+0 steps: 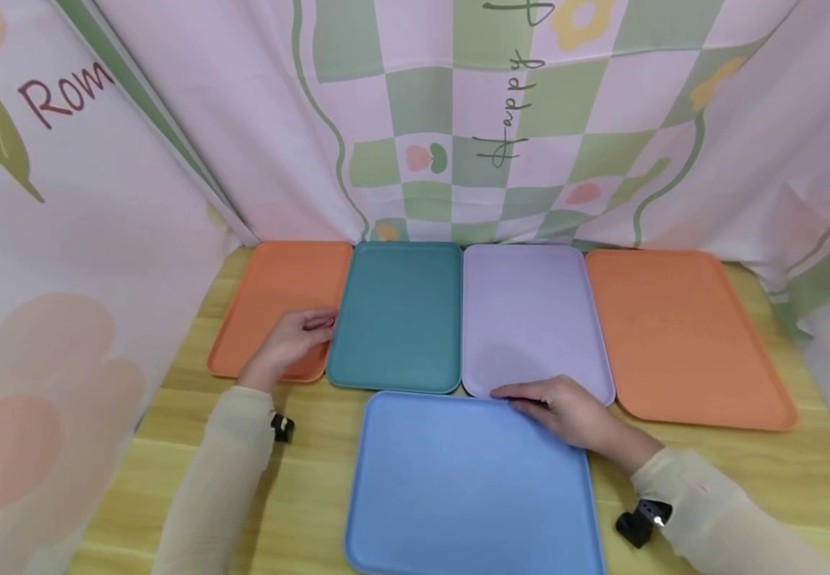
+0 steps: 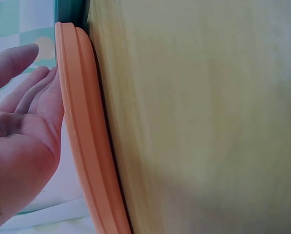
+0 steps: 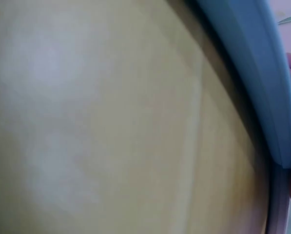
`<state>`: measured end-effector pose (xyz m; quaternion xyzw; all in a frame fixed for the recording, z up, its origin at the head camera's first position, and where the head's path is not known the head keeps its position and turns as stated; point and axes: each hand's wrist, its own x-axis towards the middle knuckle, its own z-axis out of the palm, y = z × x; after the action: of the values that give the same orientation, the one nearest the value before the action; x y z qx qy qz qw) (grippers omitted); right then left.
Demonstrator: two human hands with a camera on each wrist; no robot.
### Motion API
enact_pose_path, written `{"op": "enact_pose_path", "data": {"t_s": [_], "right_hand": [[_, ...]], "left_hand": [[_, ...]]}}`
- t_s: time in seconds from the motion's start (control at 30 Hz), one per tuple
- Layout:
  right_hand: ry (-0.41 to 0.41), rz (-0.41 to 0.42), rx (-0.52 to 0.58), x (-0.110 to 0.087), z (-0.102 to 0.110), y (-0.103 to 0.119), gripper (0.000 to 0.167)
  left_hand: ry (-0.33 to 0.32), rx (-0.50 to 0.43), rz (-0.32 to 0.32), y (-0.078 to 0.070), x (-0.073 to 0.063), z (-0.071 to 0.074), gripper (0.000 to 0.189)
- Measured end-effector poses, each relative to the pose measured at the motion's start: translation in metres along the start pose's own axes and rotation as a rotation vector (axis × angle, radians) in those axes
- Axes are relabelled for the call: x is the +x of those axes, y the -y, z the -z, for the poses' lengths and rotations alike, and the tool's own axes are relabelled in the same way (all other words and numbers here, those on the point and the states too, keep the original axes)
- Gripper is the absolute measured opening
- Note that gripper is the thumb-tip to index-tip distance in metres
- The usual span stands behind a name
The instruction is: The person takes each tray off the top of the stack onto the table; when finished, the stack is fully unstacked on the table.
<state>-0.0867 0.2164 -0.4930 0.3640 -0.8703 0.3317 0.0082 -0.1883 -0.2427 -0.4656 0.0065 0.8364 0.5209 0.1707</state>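
My left hand (image 1: 295, 339) rests over the near right part of the left orange tray (image 1: 292, 279), its fingertips at the left rim of the teal tray (image 1: 396, 315). In the left wrist view, the thumb stands apart from the loosely bent fingers (image 2: 30, 97), beside the orange tray's edge (image 2: 82, 112). My right hand (image 1: 565, 411) lies across the far edge of the blue tray (image 1: 475, 495), its extended fingers along the near rim of the purple tray (image 1: 530, 311). In the right wrist view, the blue tray's side (image 3: 252, 68) mostly hides that hand.
A second orange tray (image 1: 681, 335) ends the back row on the right. Wood-patterned table surface (image 1: 299, 495) shows around the trays. A printed curtain (image 1: 415, 120) hangs right behind the row, and another cloth (image 1: 62, 319) hangs along the left.
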Motion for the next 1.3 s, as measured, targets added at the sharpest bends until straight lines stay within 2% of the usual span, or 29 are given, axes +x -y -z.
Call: {"op": "enact_pose_path", "data": {"t_s": [0.27,0.77,1.1,1.3], "right_hand": [[-0.026,-0.025,-0.026,-0.0038,-0.0044,0.0011,0.041],[-0.062,-0.066,0.003,-0.0052,-0.0025,0.002,0.041],[-0.094,-0.1,-0.021,-0.0049,-0.0047,0.0037,0.04],[-0.068,-0.103,-0.049,-0.0012,-0.0034,0.0068,0.038]], "left_hand": [[0.01,0.017,-0.005,-0.0021,-0.0005,-0.0005,0.054],[0.015,0.013,-0.018,-0.0027,0.0013,-0.004,0.053],[0.022,-0.009,0.001,-0.0029,0.0051,-0.004,0.053],[0.032,-0.022,-0.026,-0.0034,0.0037,-0.0027,0.051]]}}
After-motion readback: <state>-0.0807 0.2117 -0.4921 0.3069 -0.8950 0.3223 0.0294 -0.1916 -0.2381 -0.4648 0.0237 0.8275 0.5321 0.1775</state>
